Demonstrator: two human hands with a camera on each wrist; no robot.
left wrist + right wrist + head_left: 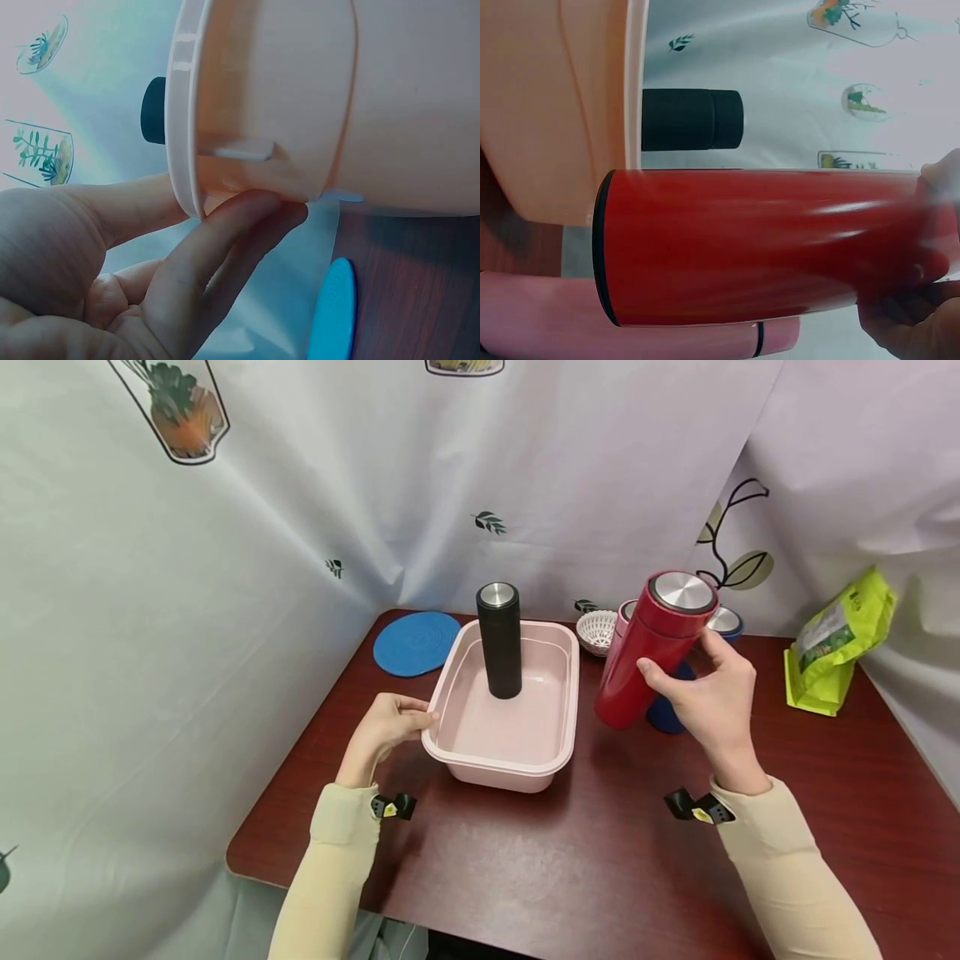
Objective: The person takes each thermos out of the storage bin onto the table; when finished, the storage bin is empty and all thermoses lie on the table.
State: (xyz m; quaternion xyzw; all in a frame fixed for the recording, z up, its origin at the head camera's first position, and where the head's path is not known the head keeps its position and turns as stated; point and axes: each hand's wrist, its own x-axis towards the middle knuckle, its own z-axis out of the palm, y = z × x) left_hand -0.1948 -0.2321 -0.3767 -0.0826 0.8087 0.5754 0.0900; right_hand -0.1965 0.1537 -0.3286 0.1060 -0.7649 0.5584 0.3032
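A pale pink plastic basin [495, 765] stands on the table with a black thermos [501, 643] upright inside it. My left hand [387, 727] pinches the basin's left rim, thumb on top and fingers beneath, as the left wrist view shows. In my right hand [712, 702] is a red thermos [647, 652] with a silver lid, gripped near its top and tilted, to the right of the basin. Its black-ringed base shows in the right wrist view. Behind it, partly hidden, stand a pink thermos [682, 319] and a blue thermos [666, 717].
A round blue mat [417, 643] lies at the back left of the table [525, 860]. A small white woven basket [595, 632] sits at the back, right of the basin. Farther right stands a green bag [836, 643]. A printed curtain hangs behind and at the left.
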